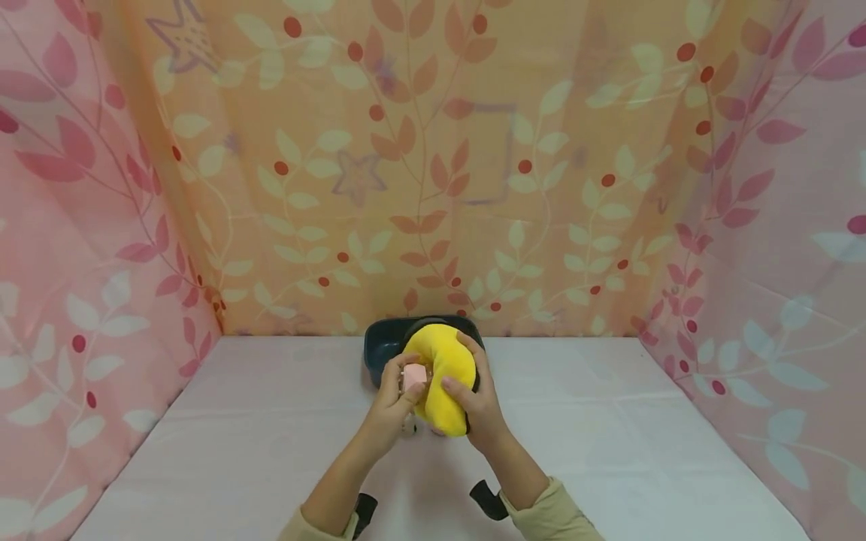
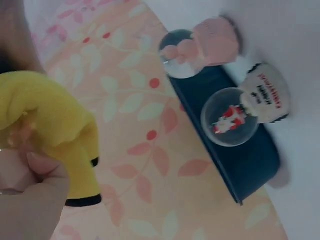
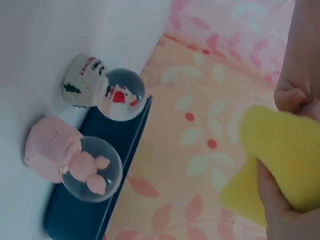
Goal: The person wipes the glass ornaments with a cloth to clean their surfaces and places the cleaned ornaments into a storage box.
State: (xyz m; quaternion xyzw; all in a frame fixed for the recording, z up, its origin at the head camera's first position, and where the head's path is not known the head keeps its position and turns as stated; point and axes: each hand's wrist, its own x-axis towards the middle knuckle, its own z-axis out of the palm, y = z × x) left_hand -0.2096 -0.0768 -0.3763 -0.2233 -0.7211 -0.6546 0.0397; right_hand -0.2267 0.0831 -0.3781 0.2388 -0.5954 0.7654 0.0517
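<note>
My left hand (image 1: 390,406) pinches a small pink block-shaped piece (image 1: 414,376) between thumb and fingers, much like the pink globe's base. In my right hand (image 1: 485,409) is a yellow plush cloth (image 1: 455,364) with black edging, bunched against the pink piece. In the left wrist view something clear shows within the cloth's folds, mostly hidden. Below the hands stand two snow globes: one with a pink base (image 3: 50,148) and pink figure, the other with a white lettered base (image 3: 82,81) and a red-and-white figure inside.
A dark blue tray (image 1: 379,357) sits behind the hands, near the back edge of the white table (image 1: 271,421). Patterned curtains (image 1: 419,188) enclose the table at the back and both sides. Black wrist mounts (image 1: 489,500) sit at the wrists.
</note>
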